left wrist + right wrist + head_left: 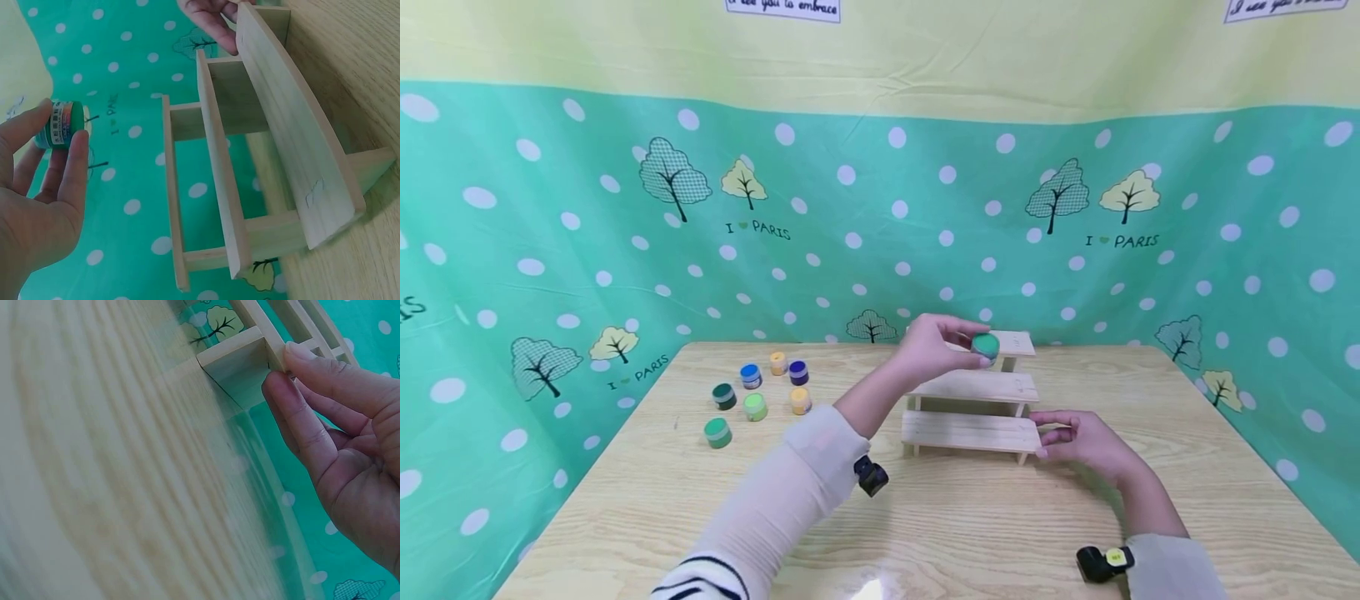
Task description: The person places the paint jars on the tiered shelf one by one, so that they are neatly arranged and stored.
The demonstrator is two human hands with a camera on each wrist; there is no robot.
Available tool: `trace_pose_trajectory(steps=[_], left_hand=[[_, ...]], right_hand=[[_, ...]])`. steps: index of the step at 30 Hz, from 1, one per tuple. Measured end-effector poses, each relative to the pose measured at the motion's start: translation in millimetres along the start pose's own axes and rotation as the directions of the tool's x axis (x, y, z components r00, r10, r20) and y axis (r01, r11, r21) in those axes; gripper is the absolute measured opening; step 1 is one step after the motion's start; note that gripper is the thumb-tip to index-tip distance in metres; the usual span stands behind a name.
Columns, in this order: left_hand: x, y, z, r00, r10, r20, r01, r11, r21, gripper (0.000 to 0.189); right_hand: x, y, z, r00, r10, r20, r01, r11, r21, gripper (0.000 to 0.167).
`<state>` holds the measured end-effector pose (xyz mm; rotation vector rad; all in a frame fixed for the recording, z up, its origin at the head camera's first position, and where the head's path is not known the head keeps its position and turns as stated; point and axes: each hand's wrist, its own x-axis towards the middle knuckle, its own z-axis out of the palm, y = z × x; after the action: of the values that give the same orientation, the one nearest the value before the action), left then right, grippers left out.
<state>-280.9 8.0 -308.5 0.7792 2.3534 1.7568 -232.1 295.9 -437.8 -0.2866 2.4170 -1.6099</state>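
Between thumb and fingertips of my left hand [936,357] is a small green paint jar [986,347], raised at the height of the top step of a three-step wooden stand [966,431]. The left wrist view shows the jar [62,124] lying sideways in the grip, its printed label facing the camera, apart from the stand [294,125]. My right hand [1086,446] is at the right end of the lowest step. In the right wrist view, thumb and forefinger of that hand [350,431] pinch the corner of the step.
Left of the stand, several paint jars stand on the wooden table [647,517], among them a green jar [718,432], a light green jar [755,407], a blue jar [750,376] and an orange-yellow jar [801,401]. A dotted green curtain [850,217] hangs behind the table.
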Motion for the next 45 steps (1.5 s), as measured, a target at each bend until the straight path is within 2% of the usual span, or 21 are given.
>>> trace_pose_trajectory(steps=[5, 12, 20, 36, 45], left_hand=[[11.6, -3.1, 7.0, 1.000, -0.007, -0.016, 0.007, 1.000, -0.015, 0.045], [30.1, -10.8, 14.8, 0.999, 0.011, -0.044, -0.014, 0.998, -0.058, 0.046], [46.9, -20.9, 25.6, 0.996, -0.034, -0.085, 0.027, 0.996, -0.082, 0.043], [66.9, -32.4, 46.8, 0.984, -0.073, -0.164, 0.069, 0.997, -0.031, 0.040], [74.6, -39.4, 56.3, 0.978, -0.064, -0.198, 0.070, 0.997, 0.025, 0.034]], right_hand=[[0.4, 0, 0, 1.000, 0.007, -0.002, -0.007, 1.000, -0.003, 0.068], [0.6, -1, 0, 1.000, 0.014, -0.006, -0.014, 1.000, -0.001, 0.067], [1.4, -1, 0, 1.000, 0.013, 0.000, -0.013, 1.000, -0.001, 0.067], [-1.0, -3, 1, 0.999, 0.037, -0.021, -0.038, 0.999, -0.005, 0.067], [0.4, -1, 0, 1.000, 0.018, -0.011, -0.018, 1.000, -0.001, 0.066]])
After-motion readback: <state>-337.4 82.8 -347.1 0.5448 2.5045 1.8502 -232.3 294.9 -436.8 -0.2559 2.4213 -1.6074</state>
